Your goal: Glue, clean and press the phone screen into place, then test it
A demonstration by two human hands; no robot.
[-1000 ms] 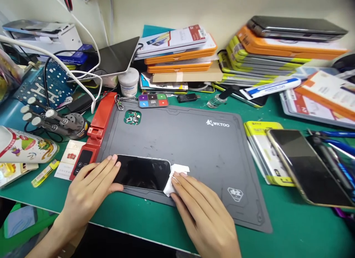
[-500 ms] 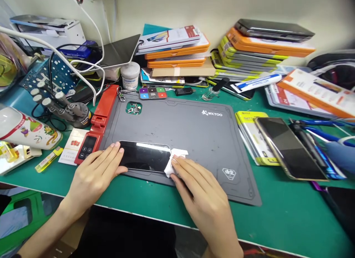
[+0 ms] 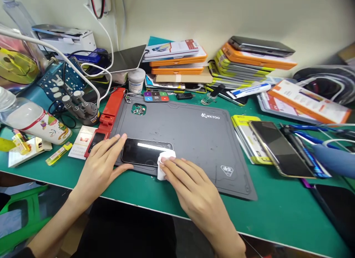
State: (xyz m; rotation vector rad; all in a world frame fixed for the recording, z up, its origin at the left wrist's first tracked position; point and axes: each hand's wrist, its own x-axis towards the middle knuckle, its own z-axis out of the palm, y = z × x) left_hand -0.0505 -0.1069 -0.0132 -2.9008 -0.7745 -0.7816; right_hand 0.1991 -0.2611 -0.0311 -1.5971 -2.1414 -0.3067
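Note:
A smartphone (image 3: pixel 146 150) with a dark, glossy screen lies face up on a grey work mat (image 3: pixel 188 128), near its front edge. My left hand (image 3: pixel 101 163) rests against the phone's left end, fingers stretched out and the thumb along the lower edge. In my right hand (image 3: pixel 191 184) is a folded white tissue (image 3: pixel 163 163), pressed on the screen's lower right corner under the fingertips. The tissue and fingers hide that corner of the phone.
Left of the mat are a red tool with a button panel (image 3: pixel 108 114), a cigarette pack (image 3: pixel 82 141), a yellow lighter (image 3: pixel 58 153) and a printed bottle (image 3: pixel 47 123). Stacked boxes (image 3: pixel 177 60) line the back. Another phone (image 3: pixel 280 147) lies on yellow packs at right.
My right hand has drawn the tissue left and toward me, from the phone's right end onto its lower right corner. My left hand stays at the left end. The camera view has shifted.

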